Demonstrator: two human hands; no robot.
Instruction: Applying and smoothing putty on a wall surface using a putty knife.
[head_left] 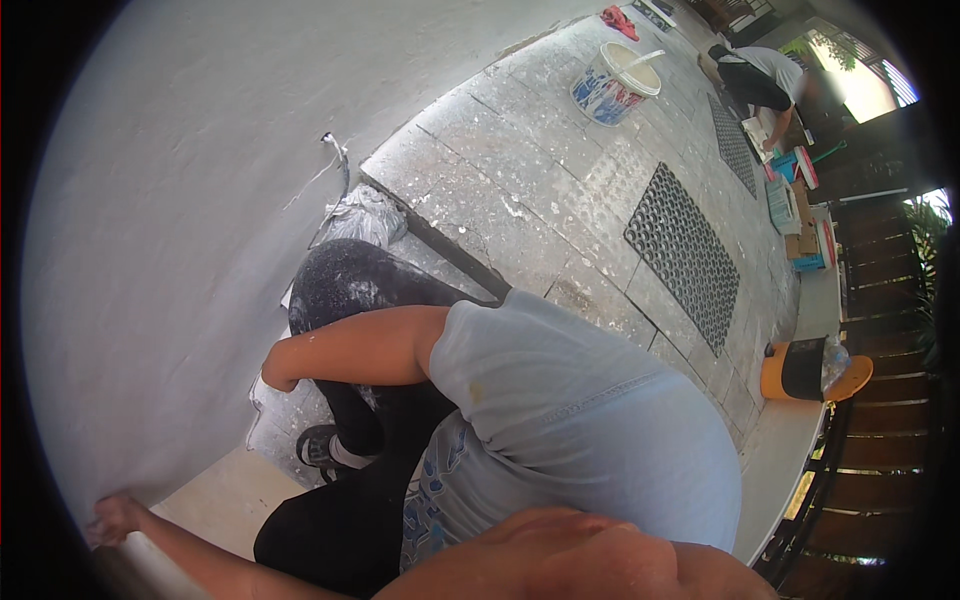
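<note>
My left hand (116, 517) is at the lower left, against the grey plastered wall (170, 250). Its fingers look curled together; what they hold, if anything, I cannot make out. My right arm reaches forward to the foot of the wall, with my right hand (277, 371) bent down there beside my knee. The fingers of that hand are hidden. Below it lies a whitish, dusty ledge (275, 425), and a cream-coloured flat surface (235, 495) extends between the two arms. My dark trousers carry white dust on the knee.
A crumpled plastic bag (365, 220) and loose wires (340, 160) are by the wall. A paint-smeared bucket (614, 85) stands on splattered paving. Beyond the black rubber mat (685, 255), another person (765, 75) bends over near boxes. An orange-and-black bin (800, 370) stands at right.
</note>
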